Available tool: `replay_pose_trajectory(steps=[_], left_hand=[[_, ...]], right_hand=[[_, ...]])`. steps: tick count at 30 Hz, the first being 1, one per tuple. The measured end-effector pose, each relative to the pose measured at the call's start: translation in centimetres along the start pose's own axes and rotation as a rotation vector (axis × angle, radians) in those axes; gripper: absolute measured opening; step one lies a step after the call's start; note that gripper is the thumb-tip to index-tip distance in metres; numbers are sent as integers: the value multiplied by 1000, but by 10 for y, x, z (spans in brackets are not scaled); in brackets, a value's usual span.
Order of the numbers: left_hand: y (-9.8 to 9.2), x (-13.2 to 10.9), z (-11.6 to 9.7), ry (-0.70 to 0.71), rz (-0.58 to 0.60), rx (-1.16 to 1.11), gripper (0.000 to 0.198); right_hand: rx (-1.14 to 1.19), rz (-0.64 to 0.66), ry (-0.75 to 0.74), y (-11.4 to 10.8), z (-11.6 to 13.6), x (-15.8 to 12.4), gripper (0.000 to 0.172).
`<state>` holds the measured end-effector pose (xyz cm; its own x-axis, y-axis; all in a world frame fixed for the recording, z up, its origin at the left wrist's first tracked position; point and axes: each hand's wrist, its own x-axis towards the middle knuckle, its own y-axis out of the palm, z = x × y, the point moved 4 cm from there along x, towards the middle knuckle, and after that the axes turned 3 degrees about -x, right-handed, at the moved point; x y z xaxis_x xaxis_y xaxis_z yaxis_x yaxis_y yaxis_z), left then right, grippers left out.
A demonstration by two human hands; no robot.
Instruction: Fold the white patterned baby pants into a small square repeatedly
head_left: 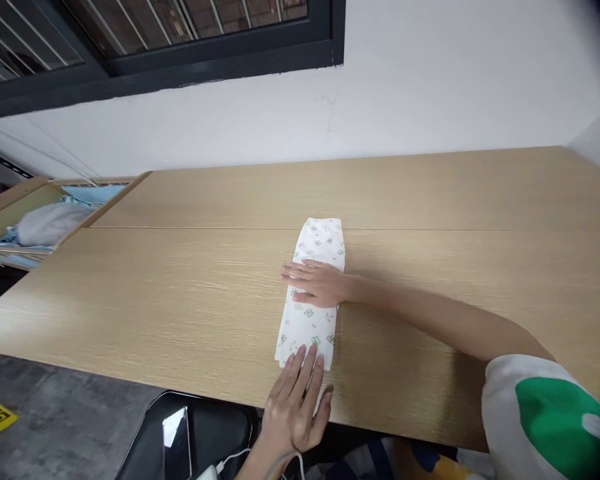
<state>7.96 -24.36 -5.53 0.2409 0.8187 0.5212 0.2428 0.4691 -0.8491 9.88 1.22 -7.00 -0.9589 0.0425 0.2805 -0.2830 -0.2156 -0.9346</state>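
The right hand [317, 283] lies palm down just above the middle of the frame, its fingers stretched out together and pointing toward the left edge. Its bare forearm runs back to the lower right, where a white short sleeve with a green patch [545, 413] covers the upper arm. The left hand [297, 400] comes up from the bottom centre, palm down, fingers straight and slightly spread, thumb out to the right. Both hands lie flat, fingers uncurled.
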Motion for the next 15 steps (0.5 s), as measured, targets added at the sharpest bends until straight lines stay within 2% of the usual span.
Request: replay_pose_trajectory(steps=[9, 12, 15], left_hand=[[-2, 2, -1, -8, -1, 4, 67], [-2, 2, -1, -10, -6, 4, 68], [-1, 2, -1, -8, -12, 1, 67]], right_hand=[[-43, -62, 312, -16, -116, 14, 67], [-43, -50, 350, -21, -135, 16, 71], [-46, -30, 352, -22, -139, 17, 74]])
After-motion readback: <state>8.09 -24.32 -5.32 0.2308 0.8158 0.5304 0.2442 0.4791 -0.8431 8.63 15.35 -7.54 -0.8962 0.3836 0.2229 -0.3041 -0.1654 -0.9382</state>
